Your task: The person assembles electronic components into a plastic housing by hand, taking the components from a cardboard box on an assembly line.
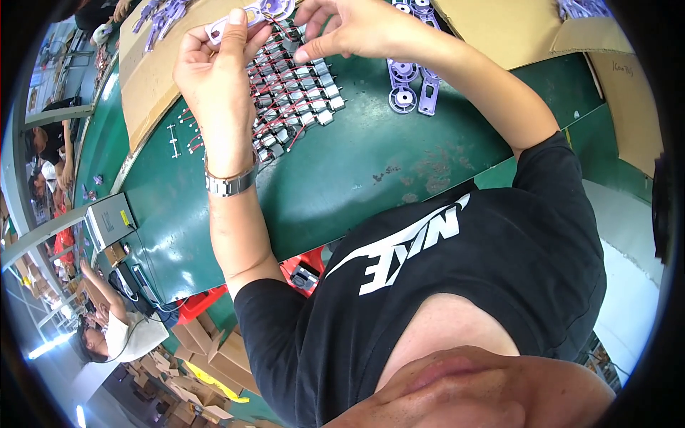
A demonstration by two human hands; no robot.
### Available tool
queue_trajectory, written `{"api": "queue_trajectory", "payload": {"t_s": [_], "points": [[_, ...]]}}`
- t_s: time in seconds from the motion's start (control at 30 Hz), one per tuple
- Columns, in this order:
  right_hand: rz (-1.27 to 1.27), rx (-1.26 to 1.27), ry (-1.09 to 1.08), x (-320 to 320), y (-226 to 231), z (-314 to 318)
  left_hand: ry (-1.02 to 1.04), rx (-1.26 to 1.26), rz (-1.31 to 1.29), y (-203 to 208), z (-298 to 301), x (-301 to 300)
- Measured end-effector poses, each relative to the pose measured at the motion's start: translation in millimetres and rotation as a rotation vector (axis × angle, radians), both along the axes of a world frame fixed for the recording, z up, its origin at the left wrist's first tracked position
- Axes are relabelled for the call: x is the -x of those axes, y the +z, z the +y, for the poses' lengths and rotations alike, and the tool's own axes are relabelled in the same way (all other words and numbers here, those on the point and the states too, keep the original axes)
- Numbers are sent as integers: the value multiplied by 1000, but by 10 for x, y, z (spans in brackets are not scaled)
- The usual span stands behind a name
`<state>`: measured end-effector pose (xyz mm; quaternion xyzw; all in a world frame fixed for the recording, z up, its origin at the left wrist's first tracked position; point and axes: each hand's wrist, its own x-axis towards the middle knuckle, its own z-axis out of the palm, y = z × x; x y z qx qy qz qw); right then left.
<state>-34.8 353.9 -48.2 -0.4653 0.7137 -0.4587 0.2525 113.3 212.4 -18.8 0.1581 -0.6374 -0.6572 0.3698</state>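
My left hand (pixel 221 78), with a metal-banded watch at the wrist, pinches a light purple plastic housing (pixel 250 14) between thumb and fingers at the top edge of the view. My right hand (pixel 357 30) is beside it, fingers curved and thumb apart from them, with nothing visible between. Beneath both hands lie rows of small silver motors (pixel 307 96) with red wires and small connectors. Red wiring shows close to the housing and my right fingertips. More purple housings (pixel 403 71) lie in a column under my right forearm.
A flat cardboard sheet (pixel 146 89) with purple parts (pixel 160 21) lies at far left, a cardboard box (pixel 499 25) at far right. A thin white piece (pixel 174 141) rests on the green table (pixel 371 150). A grey box (pixel 110 220) stands left. Another person (pixel 118 332) sits beyond.
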Motion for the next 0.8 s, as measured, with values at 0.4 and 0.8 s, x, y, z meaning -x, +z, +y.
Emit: {"api": "queue_trajectory", "payload": {"t_s": [0.4,0.8], "points": [[54,193,-23,-168,368,92,108,154,-14,19,-9,-46],[753,355,-78,-187,343,192,67,166,-188,65,242,-14]]}}
